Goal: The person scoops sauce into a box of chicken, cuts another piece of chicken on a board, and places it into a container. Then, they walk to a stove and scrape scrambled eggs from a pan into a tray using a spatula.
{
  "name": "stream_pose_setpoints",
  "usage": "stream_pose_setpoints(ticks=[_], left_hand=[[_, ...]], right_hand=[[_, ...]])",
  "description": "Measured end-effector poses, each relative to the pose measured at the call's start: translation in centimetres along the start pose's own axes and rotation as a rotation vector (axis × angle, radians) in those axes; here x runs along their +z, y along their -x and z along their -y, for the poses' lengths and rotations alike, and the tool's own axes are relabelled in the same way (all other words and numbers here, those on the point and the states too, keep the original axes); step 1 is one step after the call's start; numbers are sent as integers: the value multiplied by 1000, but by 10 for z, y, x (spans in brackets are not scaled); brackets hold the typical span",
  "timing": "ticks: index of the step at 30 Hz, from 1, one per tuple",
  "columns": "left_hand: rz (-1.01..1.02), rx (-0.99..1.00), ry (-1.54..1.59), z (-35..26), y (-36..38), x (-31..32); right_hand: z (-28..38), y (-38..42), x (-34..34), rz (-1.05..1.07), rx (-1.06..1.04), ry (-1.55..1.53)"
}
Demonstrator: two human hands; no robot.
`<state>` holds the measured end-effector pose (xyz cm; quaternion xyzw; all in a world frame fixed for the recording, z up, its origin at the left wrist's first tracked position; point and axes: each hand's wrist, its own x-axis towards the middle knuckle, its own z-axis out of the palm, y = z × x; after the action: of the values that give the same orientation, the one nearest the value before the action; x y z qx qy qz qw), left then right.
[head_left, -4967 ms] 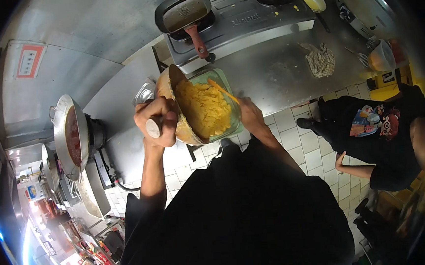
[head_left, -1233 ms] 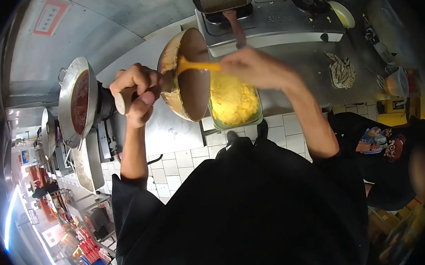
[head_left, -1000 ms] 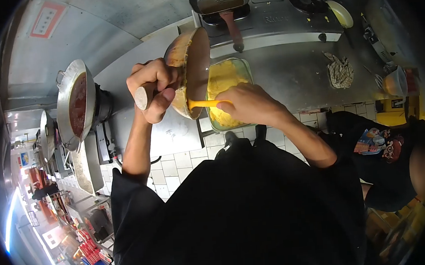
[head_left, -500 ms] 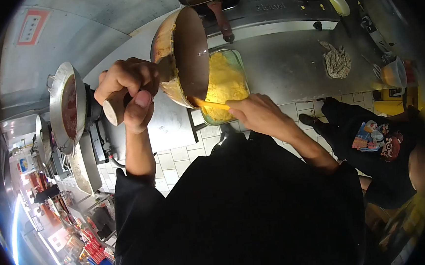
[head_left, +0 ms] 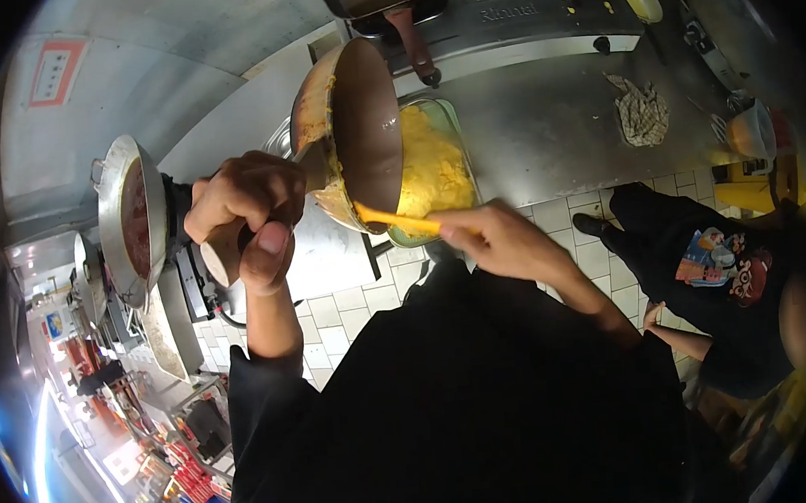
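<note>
My left hand (head_left: 249, 215) is wrapped round the handle of a deep brown pan (head_left: 366, 128), tipped on its side. Yellow residue clings along the pan's rim. In my right hand (head_left: 505, 241) is a yellow spatula (head_left: 407, 221), its head at the lower rim of the pan. Beneath and beside the pan, a rectangular see-through container (head_left: 457, 117) holds a heap of soft yellow food (head_left: 437, 170) that looks like scrambled egg. The pan hides the container's left part.
Behind the counter (head_left: 535, 139) is a stove (head_left: 499, 16) bearing a rectangular pan (head_left: 405, 18). A checked cloth (head_left: 641, 111) lies to the right. At left stands a wok (head_left: 125, 215) with dark red contents. Another person (head_left: 703, 268) stands at right.
The pan stays tipped over the container in my left hand. My right hand has shifted slightly down and right with the spatula. The whole view has dropped a little.
</note>
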<state>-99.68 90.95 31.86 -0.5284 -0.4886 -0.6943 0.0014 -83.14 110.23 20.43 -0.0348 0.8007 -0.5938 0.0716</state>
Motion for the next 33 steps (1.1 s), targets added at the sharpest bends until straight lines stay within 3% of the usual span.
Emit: stream_pose_setpoints(ticks=[2, 3, 7, 11, 13, 16, 17, 18, 20, 21, 22, 24, 28, 31, 33], left_hand=[[-18, 31, 4, -1, -4, 1], [-8, 19, 7, -4, -5, 1], [38, -25, -10, -14, -2, 9], [39, -24, 3, -21, 0, -3], [48, -2, 2, -22, -2, -9], [82, 14, -10, -18, 2, -14], [90, 38, -60, -17, 0, -12], [94, 36, -58, -18, -1, -10], [54, 61, -29, -19, -5, -7], [64, 58, 4, -20, -6, -5], [67, 63, 13, -19, -7, -4], [83, 39, 15, -19, -4, -2], [52, 28, 77, -19, 2, -7], [59, 31, 67, -25, 1, -6], [61, 33, 74, -30, 1, -3]], right_hand=[[-24, 1, 20, 121, 21, 252], [-54, 4, 42, -49, -80, 349], [-125, -6, 75, -295, 2, 630], [-91, -3, 55, -263, 143, 568], [-42, 16, 36, -315, 141, 93], [-7, 32, 21, -104, 174, -118], [13, 31, 9, 65, 193, -117], [1, 30, 18, 61, 194, -121], [-42, 26, 44, -81, -46, 200], [-50, 15, 41, 54, 93, 197], [-67, 6, 45, 45, 97, 202], [-104, -6, 56, -163, 129, 291], [-99, -7, 49, -349, 195, 434], [-57, 10, 41, -309, 124, 211], [-42, 11, 42, -17, 79, 142]])
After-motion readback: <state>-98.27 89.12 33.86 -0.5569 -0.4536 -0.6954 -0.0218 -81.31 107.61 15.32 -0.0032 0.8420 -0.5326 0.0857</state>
